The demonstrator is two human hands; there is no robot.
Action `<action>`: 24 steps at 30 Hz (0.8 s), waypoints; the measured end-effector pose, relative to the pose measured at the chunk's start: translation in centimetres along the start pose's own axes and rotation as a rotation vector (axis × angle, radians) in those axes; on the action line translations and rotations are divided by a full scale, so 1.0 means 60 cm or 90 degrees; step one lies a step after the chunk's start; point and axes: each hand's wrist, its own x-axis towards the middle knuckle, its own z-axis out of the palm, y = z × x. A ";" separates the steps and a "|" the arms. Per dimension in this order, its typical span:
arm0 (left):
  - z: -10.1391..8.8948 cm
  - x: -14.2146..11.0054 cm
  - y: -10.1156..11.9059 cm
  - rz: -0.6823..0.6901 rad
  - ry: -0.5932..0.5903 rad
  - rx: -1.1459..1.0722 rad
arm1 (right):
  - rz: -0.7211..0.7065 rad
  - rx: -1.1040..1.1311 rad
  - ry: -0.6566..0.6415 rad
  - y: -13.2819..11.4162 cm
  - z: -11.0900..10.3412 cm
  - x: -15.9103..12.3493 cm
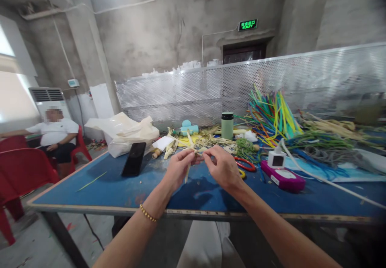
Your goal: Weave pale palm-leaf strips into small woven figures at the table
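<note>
Both hands meet above the front middle of the blue table, working on a pale, flat fibre strip (190, 139). My left hand (180, 166) pinches it between thumb and fingers; one end sticks up over the fingers and another hangs below. Fingertips of my right hand (222, 166) are pressed together at the same piece, just right of the left fingertips. The exact spot they grip is partly hidden. Behind the hands lies a heap of dried plant fibres (215, 142). A red loop handle (247, 164), perhaps of scissors, lies beside my right hand.
A black phone (134, 159) and a plastic bag (126, 133) lie left on the table (99, 191). Toward the right are a green bottle (227, 126), colourful strips (277, 117), and a purple box (283, 177) with a white cable. Someone sits on a red chair at left (57, 133).
</note>
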 end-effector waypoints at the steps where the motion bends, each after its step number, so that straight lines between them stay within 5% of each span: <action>1: -0.001 0.001 -0.001 0.004 0.000 0.023 | 0.006 -0.013 -0.012 0.004 0.001 -0.001; 7: -0.006 0.002 -0.007 0.013 0.042 0.108 | 0.026 -0.004 -0.130 0.002 0.010 -0.010; 24: -0.001 -0.005 -0.005 0.014 0.053 0.123 | -0.007 0.055 -0.108 -0.002 0.018 -0.014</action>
